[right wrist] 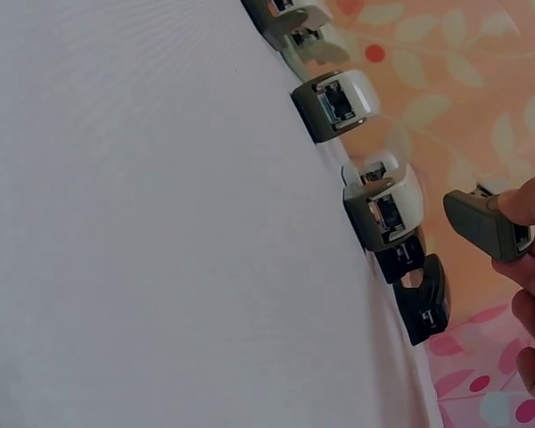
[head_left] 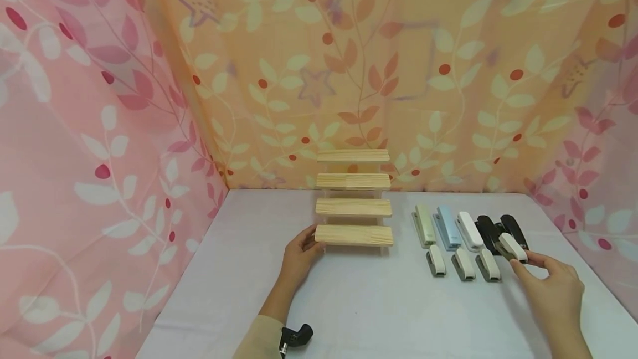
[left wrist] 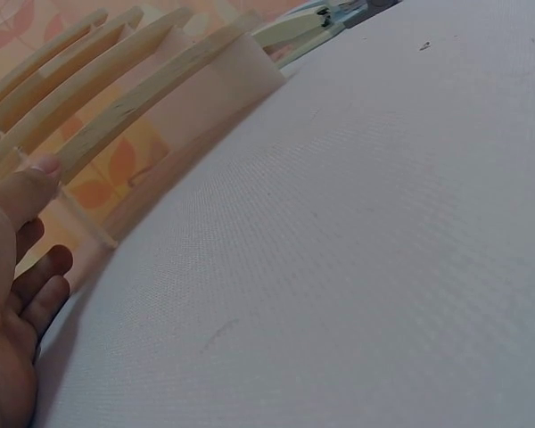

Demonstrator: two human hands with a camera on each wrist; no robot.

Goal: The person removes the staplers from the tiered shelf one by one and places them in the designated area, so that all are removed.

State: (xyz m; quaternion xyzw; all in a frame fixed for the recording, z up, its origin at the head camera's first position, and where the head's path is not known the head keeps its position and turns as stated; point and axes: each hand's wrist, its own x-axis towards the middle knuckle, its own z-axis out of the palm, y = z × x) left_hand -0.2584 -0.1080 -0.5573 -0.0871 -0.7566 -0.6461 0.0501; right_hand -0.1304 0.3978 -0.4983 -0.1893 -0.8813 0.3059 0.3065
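A four-step display rack [head_left: 354, 235] with pale wooden boards stands at the back middle of the table. My left hand [head_left: 302, 255] holds the left end of its lowest board, and in the left wrist view the thumb [left wrist: 43, 174] lies against the board's corner. My right hand [head_left: 554, 288] pinches a small white-and-grey stapler [head_left: 512, 247] between thumb and fingers, raised above the table. The right wrist view shows the held stapler's grey underside [right wrist: 483, 225]. Small white-and-grey staplers [head_left: 464, 265] stand in a front row to the left of that hand.
Behind the small staplers is a row of longer ones: green [head_left: 425, 226], blue [head_left: 448, 229], white [head_left: 470, 230] and two black [head_left: 513, 230]. A white cloth [head_left: 379, 309] covers the table. Patterned curtains [head_left: 309, 71] hang at the back and sides.
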